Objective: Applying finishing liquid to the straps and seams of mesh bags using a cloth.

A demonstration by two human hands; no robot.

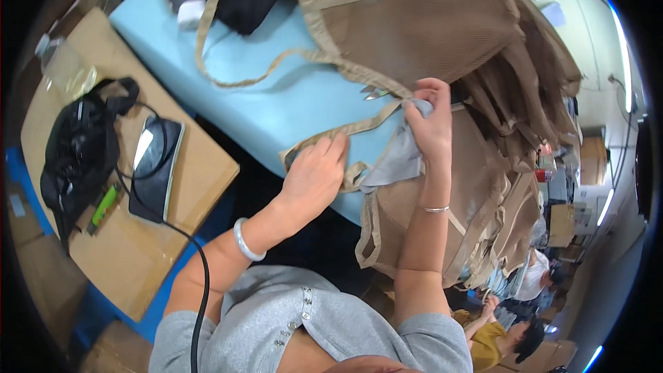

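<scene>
My left hand has its fingers curled over a beige fabric strap on a pale blue surface. My right hand pinches a light grey cloth where the strap meets the edge of a large brown mesh piece. Small metal snips lie just left of my right fingertips, partly hidden by the binding. A looped strap trails to the upper left, by a black cloth.
A cardboard board at left holds a black bag, phone, green tool and bottle. Brown mesh pieces pile at right. Two co-workers are at lower right. A cable runs past my left arm.
</scene>
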